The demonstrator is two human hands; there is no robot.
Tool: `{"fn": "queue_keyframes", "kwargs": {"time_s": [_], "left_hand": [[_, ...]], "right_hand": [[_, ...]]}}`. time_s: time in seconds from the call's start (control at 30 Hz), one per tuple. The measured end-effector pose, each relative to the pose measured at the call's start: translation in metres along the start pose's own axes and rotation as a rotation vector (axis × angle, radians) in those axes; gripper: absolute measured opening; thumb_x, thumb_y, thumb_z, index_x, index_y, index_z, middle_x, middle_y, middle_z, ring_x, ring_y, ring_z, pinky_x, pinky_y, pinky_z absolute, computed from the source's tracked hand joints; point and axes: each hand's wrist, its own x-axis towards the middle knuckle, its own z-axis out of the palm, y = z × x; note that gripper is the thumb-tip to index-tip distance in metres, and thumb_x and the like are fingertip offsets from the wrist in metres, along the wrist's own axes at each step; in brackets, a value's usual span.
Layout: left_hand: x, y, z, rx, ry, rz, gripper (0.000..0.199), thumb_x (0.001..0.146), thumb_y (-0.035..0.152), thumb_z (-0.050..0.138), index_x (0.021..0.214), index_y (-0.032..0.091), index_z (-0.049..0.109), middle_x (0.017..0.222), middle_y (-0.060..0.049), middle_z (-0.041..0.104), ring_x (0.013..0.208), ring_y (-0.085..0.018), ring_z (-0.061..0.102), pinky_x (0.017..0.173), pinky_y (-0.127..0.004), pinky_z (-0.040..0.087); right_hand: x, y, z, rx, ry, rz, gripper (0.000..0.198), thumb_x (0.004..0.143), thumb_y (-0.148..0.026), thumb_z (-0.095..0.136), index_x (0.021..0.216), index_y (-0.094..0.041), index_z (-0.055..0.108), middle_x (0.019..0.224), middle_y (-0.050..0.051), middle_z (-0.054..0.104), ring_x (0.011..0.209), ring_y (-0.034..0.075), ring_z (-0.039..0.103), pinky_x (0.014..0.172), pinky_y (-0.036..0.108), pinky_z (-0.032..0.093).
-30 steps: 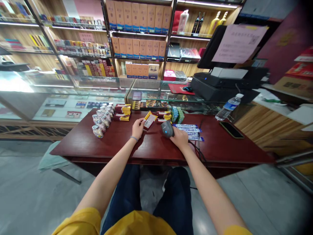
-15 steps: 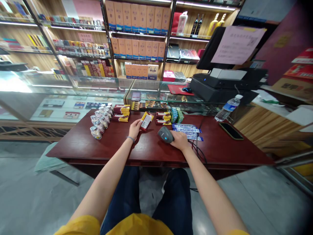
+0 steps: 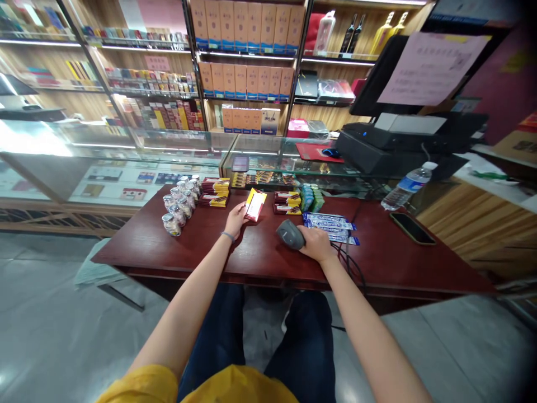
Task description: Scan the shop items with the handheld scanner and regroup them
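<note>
My left hand point(image 3: 236, 220) grips a yellow and dark red snack packet point(image 3: 255, 205) by its lower left edge, its pale back turned up, just above the table point(image 3: 251, 252). To the right, my right hand point(image 3: 315, 243) is wrapped round the handle of a grey barcode scanner point(image 3: 290, 234), whose head points left toward the packet. Similar packets lie stacked beyond, in a left stack point(image 3: 215, 192) and a right stack point(image 3: 287, 202). Blue and green packs point(image 3: 311, 197) stand beside the right stack. Several blue and white long sachets point(image 3: 331, 226) lie behind my right hand.
Rows of small capped jars point(image 3: 180, 205) stand on the table's left. On the right are a water bottle point(image 3: 409, 186), a phone point(image 3: 412, 228) and a black cable point(image 3: 350, 263). A glass display case point(image 3: 176, 148) and a black till point(image 3: 369, 143) stand behind. A stool point(image 3: 98, 266) is at left.
A bright glare now covers the packet's back, and the scanner's blue light no longer shows. Both hands keep their holds. The whole view has shifted slightly.
</note>
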Motion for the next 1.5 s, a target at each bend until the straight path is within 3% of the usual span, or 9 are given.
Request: {"fn": "queue_keyframes", "kwargs": {"time_s": [0.57, 0.7, 0.87, 1.0, 1.13, 1.23, 1.5], "left_hand": [[-0.003, 0.011, 0.0, -0.113, -0.019, -0.057, 0.042, 0.081, 0.031, 0.067, 0.12, 0.017, 0.061, 0.109, -0.008, 0.068, 0.081, -0.013, 0.064, 0.071, -0.025, 0.055], [-0.007, 0.016, -0.002, -0.132, -0.031, -0.066, 0.051, 0.081, 0.036, 0.068, 0.127, 0.021, 0.055, 0.11, -0.008, 0.068, 0.077, -0.013, 0.066, 0.073, -0.031, 0.058], [-0.009, 0.021, 0.0, -0.148, -0.042, -0.05, 0.059, 0.081, 0.041, 0.069, 0.134, 0.025, 0.049, 0.117, -0.009, 0.066, 0.087, -0.016, 0.069, 0.084, -0.039, 0.057], [-0.003, 0.018, 0.007, 0.046, -0.058, 0.028, 0.055, 0.081, 0.042, 0.067, 0.131, 0.022, 0.056, 0.125, -0.008, 0.065, 0.103, -0.02, 0.066, 0.091, -0.039, 0.054], [0.005, 0.012, 0.017, 0.452, -0.079, 0.229, 0.038, 0.085, 0.039, 0.062, 0.118, 0.02, 0.067, 0.12, -0.006, 0.068, 0.112, -0.023, 0.062, 0.103, -0.041, 0.047], [0.008, 0.004, 0.026, 0.694, -0.156, 0.341, 0.03, 0.089, 0.032, 0.057, 0.115, 0.025, 0.069, 0.12, -0.003, 0.068, 0.115, -0.022, 0.061, 0.11, -0.04, 0.041], [0.018, -0.018, 0.048, 0.842, -0.348, 0.412, 0.028, 0.083, 0.022, 0.063, 0.109, 0.031, 0.071, 0.119, -0.003, 0.068, 0.129, -0.029, 0.05, 0.114, -0.048, 0.034]], "right_hand": [[-0.002, 0.002, 0.001, 0.002, 0.071, -0.051, 0.04, 0.079, -0.037, 0.056, 0.112, -0.014, 0.061, 0.086, 0.004, 0.071, 0.069, 0.018, 0.06, 0.068, 0.03, 0.036], [-0.002, 0.002, -0.001, 0.003, 0.103, -0.033, 0.04, 0.079, -0.038, 0.056, 0.11, -0.013, 0.062, 0.086, 0.006, 0.071, 0.068, 0.018, 0.06, 0.067, 0.03, 0.036], [-0.002, 0.003, -0.004, 0.001, 0.124, 0.054, 0.038, 0.079, -0.04, 0.056, 0.106, -0.014, 0.063, 0.083, 0.007, 0.071, 0.071, 0.019, 0.061, 0.067, 0.03, 0.037], [-0.006, 0.008, -0.006, -0.011, 0.155, 0.111, 0.036, 0.079, -0.037, 0.056, 0.106, -0.014, 0.063, 0.078, 0.006, 0.069, 0.071, 0.019, 0.062, 0.067, 0.029, 0.038], [-0.012, 0.018, -0.012, -0.035, 0.157, 0.182, 0.037, 0.076, -0.036, 0.057, 0.105, -0.015, 0.064, 0.077, 0.006, 0.069, 0.07, 0.02, 0.062, 0.066, 0.029, 0.039], [-0.016, 0.023, -0.016, -0.052, 0.154, 0.237, 0.037, 0.075, -0.036, 0.057, 0.104, -0.015, 0.064, 0.075, 0.006, 0.068, 0.069, 0.02, 0.062, 0.065, 0.029, 0.039], [-0.018, 0.021, -0.013, -0.033, 0.165, 0.263, 0.042, 0.077, -0.04, 0.057, 0.111, -0.015, 0.062, 0.078, 0.007, 0.07, 0.069, 0.021, 0.063, 0.066, 0.03, 0.039]]}}
